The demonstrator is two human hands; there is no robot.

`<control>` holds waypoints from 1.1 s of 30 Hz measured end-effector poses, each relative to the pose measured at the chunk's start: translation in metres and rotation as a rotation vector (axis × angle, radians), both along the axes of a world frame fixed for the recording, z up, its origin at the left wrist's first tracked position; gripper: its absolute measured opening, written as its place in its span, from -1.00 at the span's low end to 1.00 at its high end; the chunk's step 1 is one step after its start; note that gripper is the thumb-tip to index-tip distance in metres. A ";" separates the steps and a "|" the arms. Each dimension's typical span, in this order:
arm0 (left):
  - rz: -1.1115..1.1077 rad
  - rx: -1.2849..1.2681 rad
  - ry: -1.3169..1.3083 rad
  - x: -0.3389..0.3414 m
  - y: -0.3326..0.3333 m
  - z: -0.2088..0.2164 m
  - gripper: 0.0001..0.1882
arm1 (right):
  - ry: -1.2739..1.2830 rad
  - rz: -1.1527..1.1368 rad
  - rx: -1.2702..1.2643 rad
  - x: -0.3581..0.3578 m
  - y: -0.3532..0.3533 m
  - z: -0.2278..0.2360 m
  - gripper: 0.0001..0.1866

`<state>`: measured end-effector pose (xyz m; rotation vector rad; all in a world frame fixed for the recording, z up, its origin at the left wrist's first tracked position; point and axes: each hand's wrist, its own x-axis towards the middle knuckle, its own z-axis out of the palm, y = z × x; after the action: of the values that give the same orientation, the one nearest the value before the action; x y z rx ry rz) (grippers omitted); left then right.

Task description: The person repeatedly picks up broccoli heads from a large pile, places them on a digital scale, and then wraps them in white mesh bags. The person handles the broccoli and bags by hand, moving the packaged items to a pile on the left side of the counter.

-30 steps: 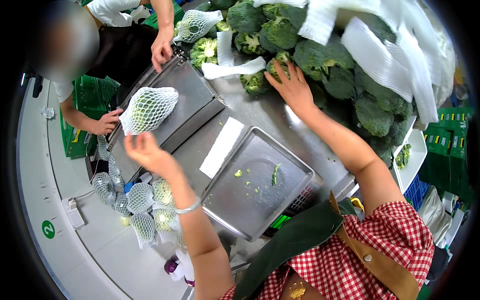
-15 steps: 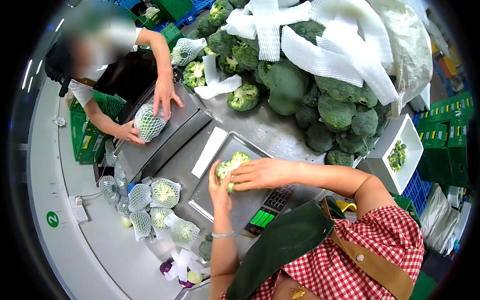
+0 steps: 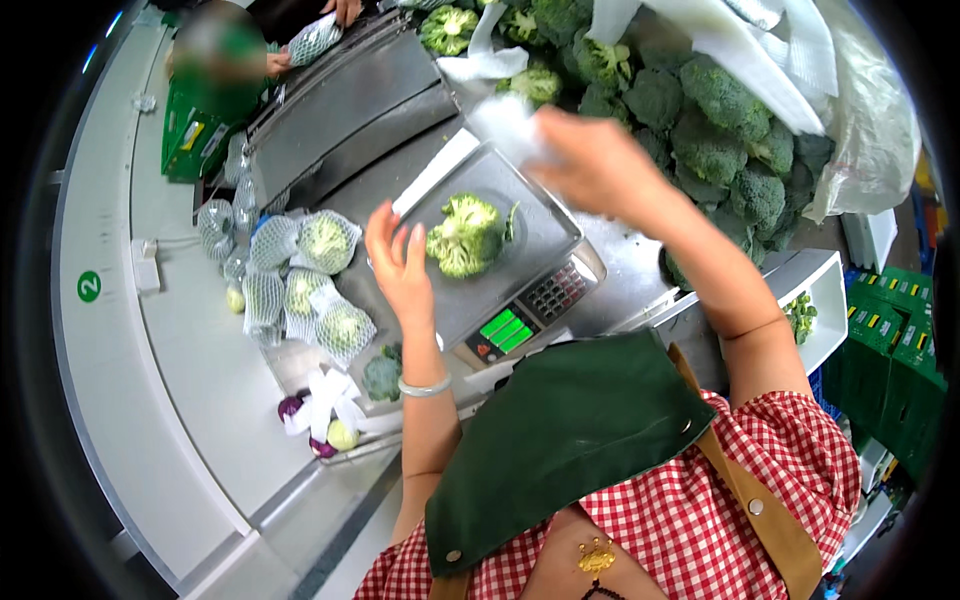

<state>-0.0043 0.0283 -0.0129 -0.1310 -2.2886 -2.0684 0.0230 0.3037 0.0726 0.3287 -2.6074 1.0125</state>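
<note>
A cut head of broccoli (image 3: 466, 238) lies stem side up on the metal tray of a digital scale (image 3: 553, 228). My left hand (image 3: 402, 265) is open at the tray's left edge, its fingers apart and next to the broccoli, holding nothing. Beyond the tray's far corner, my right hand (image 3: 590, 160) is smeared by motion. A white blurred piece, seemingly a foam net sleeve (image 3: 505, 125), is at its fingertips. The scale's keypad (image 3: 555, 290) and green display (image 3: 506, 331) face me.
A broccoli pile (image 3: 700, 120) with white foam sleeves (image 3: 735, 60) fills the far right. Netted heads (image 3: 325, 242) lie left of the scale, by a metal wrapping machine (image 3: 350, 110). A co-worker's hand (image 3: 345, 10) is beyond. A white bin (image 3: 825, 300) stands right.
My right hand has left the broccoli and swung away to a white piece near the pile. The broccoli now rests on the tray, my left hand opened beside it. The view has shifted.
</note>
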 end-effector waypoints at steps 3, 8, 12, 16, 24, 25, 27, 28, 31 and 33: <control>-0.352 0.350 -0.087 0.014 0.016 0.066 -0.47 | -0.457 0.246 -0.322 0.016 -0.063 -0.004 -0.61; -0.056 0.645 -0.305 0.014 -0.020 0.069 -0.88 | -0.693 0.447 -1.486 0.011 -0.094 -0.033 -0.71; 0.106 0.064 -0.140 0.038 -0.016 0.040 -0.87 | -0.660 0.336 -1.390 0.018 -0.144 -0.049 -0.41; 0.021 0.755 -0.386 0.036 -0.042 0.017 -0.74 | -0.836 0.338 -1.343 0.026 -0.145 -0.063 -0.56; -0.617 0.497 -0.837 0.092 -0.061 0.011 -0.56 | -1.192 0.273 -1.935 0.093 -0.080 -0.107 -0.67; -0.556 0.690 -0.802 0.085 -0.059 0.006 -0.57 | -1.171 0.448 -1.723 0.101 -0.075 -0.102 -0.66; -0.444 0.994 -0.802 0.060 -0.046 0.012 -0.62 | -1.023 0.347 -1.289 0.109 -0.085 -0.135 -0.64; -0.374 0.910 -0.765 0.052 -0.040 0.008 -0.62 | -0.897 0.167 -1.198 0.106 -0.087 -0.138 -0.66; -0.245 -0.127 -0.428 0.022 -0.033 -0.021 -0.64 | -0.584 -0.364 -0.780 0.074 -0.087 -0.150 -0.72; -0.042 -0.542 -0.123 -0.001 -0.027 -0.044 -0.65 | -0.410 -0.441 -0.703 0.046 -0.091 -0.168 -0.66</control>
<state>-0.0048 0.0008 -0.0566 -0.0727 -2.8851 -1.4506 0.0690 0.2129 -0.0952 -0.6475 -2.2561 1.8417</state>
